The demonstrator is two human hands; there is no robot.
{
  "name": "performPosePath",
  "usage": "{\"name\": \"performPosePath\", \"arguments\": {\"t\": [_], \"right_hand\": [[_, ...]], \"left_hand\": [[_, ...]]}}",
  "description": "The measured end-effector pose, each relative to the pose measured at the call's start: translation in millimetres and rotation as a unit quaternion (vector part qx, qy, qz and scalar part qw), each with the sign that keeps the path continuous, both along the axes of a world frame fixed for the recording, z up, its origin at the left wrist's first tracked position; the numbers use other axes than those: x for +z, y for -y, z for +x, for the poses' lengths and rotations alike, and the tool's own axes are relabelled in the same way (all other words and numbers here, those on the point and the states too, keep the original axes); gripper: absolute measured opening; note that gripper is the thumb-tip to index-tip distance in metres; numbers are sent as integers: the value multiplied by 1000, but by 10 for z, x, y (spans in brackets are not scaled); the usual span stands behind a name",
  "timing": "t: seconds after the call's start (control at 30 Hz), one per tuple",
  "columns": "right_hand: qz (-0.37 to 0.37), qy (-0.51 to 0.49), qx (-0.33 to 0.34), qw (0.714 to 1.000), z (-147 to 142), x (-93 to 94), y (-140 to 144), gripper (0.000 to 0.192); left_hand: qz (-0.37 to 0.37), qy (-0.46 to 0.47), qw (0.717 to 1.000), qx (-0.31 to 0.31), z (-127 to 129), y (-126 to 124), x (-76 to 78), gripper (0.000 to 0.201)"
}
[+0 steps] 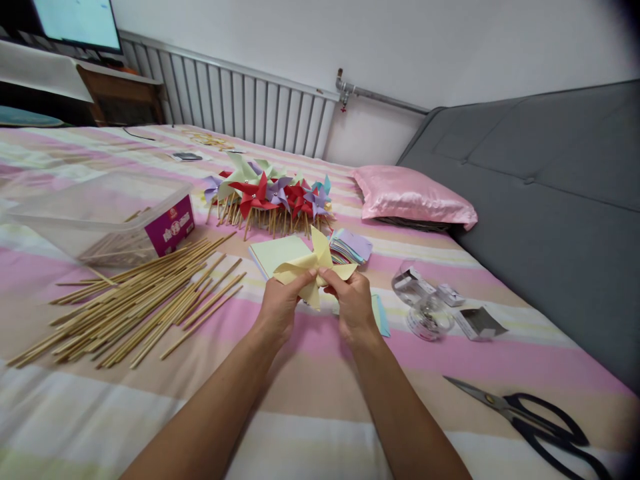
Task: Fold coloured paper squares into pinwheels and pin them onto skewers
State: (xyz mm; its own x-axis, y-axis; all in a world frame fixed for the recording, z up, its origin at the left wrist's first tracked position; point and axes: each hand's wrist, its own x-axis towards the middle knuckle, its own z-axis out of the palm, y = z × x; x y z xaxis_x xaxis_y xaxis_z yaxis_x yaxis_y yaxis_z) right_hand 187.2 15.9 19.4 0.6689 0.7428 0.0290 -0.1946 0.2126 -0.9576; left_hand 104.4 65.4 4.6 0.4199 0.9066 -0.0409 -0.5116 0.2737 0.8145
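Between both hands is a yellow paper pinwheel (323,248), its blades fanned out above the bed. My left hand (280,303) pinches it near the centre with thumb and fingers. From the other side my right hand (354,300) grips it too, thumb pressed close to the middle. Just behind lies a stack of pale green paper sheets (277,252). A pile of coloured paper squares (351,245) sits to its right. Partly hidden by my right hand are some blue and yellow sheets (381,317). Whether a pin is in the pinwheel's centre, I cannot tell.
Many wooden sticks (135,300) lie at left by a clear plastic box (125,200). Finished pinwheels (270,193) are clustered behind. At right are a clear round container (429,320), small boxes (477,323) and black-handled scissors (530,417). A pink pillow (415,193) rests near the grey headboard (540,180).
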Motion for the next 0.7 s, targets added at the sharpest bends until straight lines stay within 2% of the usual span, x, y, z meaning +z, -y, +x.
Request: {"name": "performPosePath", "arguments": {"t": [0.13,0.3,0.47,0.7], "right_hand": [[-3,14,-6,1000,69,-23,-9,17],[-24,25,32,999,297,-3,46,20],[-70,62,104,990,491,79,149,19],[-91,149,173,969,518,84,205,13]], "left_hand": [[3,-9,1000,-19,-13,15,10,26],[51,-41,992,-104,-93,-14,48,24],[79,-86,987,-112,-119,-13,87,26],[87,-130,981,-117,-81,35,78,22]]}}
